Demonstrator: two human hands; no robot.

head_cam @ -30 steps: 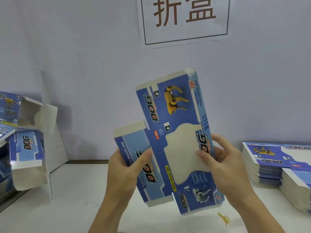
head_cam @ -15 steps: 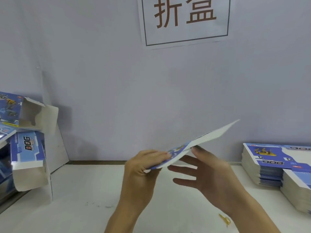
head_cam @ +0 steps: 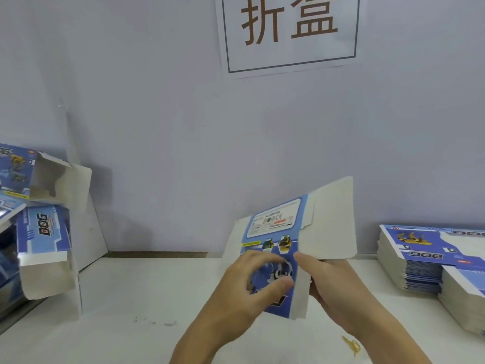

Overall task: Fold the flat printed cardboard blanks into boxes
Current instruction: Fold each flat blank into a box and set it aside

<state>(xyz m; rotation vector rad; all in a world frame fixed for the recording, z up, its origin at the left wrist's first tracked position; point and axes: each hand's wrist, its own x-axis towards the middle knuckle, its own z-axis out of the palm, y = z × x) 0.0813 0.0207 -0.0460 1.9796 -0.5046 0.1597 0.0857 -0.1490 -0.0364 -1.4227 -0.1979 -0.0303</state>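
Note:
A blue printed cardboard blank (head_cam: 278, 227) stands tilted above the white table, its label panel facing me and a plain white flap (head_cam: 330, 222) folded up at its right. My left hand (head_cam: 244, 290) grips its lower left part, fingers curled over the blue face. From the right, my right hand (head_cam: 333, 282) holds the blank, thumb on the front by the white fold and fingers behind the card. A stack of flat blanks (head_cam: 420, 261) lies at the right edge.
Folded blue boxes (head_cam: 44, 232) with open white flaps are piled at the left against the wall. A white sign with brown characters (head_cam: 288, 30) hangs on the grey wall. A yellow rubber band (head_cam: 351, 345) lies on the white table (head_cam: 131, 298) near my right wrist.
The blank has been flipped from its front face, through edge-on, to its back label side. A white flap now stands folded up at the right, and both hands have moved lower on the card.

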